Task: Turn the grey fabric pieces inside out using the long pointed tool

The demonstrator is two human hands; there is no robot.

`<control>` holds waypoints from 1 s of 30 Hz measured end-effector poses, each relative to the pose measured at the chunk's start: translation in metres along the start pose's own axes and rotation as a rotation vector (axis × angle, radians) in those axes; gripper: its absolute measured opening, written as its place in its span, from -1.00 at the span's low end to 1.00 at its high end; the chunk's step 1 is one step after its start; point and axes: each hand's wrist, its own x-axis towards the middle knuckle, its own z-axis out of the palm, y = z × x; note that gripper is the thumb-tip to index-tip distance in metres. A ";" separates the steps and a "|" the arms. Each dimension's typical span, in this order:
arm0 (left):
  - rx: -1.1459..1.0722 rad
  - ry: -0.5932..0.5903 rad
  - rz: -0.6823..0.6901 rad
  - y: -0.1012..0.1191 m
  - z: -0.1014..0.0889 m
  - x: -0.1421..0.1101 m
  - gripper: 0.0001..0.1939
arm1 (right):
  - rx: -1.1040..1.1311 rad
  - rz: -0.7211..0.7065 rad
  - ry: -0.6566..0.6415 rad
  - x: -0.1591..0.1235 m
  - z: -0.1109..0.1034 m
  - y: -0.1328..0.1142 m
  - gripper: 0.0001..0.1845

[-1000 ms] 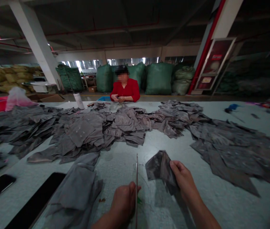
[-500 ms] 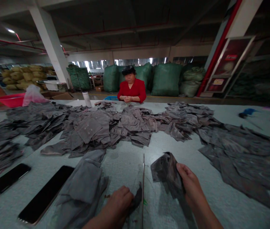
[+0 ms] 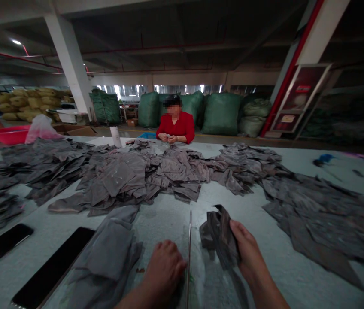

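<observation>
My right hand [image 3: 250, 249] grips a dark grey fabric piece [image 3: 220, 236] between thumb and fingers. The piece is held up off the table, and its lower end hangs down. Left of it, a thin metal rod [image 3: 189, 253] runs lengthwise in front of me. My left hand [image 3: 165, 268] is closed just left of the rod, with its knuckles up and fingers curled. Whatever those fingers hold, if anything, is hidden. Beside my left hand lies a folded grey cloth [image 3: 104, 249].
Two black phones [image 3: 56, 266] lie at the left. Heaps of grey fabric pieces [image 3: 124, 171] spread across the table, with another pile [image 3: 313, 214] at right. A white bottle [image 3: 115, 136] stands at the back. A person in red [image 3: 176, 126] sits opposite, hands together.
The view has shifted slightly. A dark strip that showed by my left hand is now out of sight. My right hand still holds the fabric piece.
</observation>
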 end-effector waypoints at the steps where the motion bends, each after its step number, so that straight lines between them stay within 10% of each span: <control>1: -0.096 0.083 -0.025 0.000 -0.009 0.008 -0.69 | 0.035 0.011 -0.004 0.001 0.006 0.003 -0.64; 11: -0.958 0.057 -0.094 0.035 -0.013 0.051 -0.62 | -0.031 -0.182 0.147 0.011 0.064 0.058 -0.64; 23: -1.471 0.211 -0.620 0.015 -0.024 0.065 -0.73 | -0.289 -0.184 0.006 -0.014 0.061 0.054 -0.78; 30: -1.388 0.240 -0.715 0.028 -0.023 0.069 -0.68 | -0.395 -0.362 -0.108 -0.026 0.066 0.056 -0.77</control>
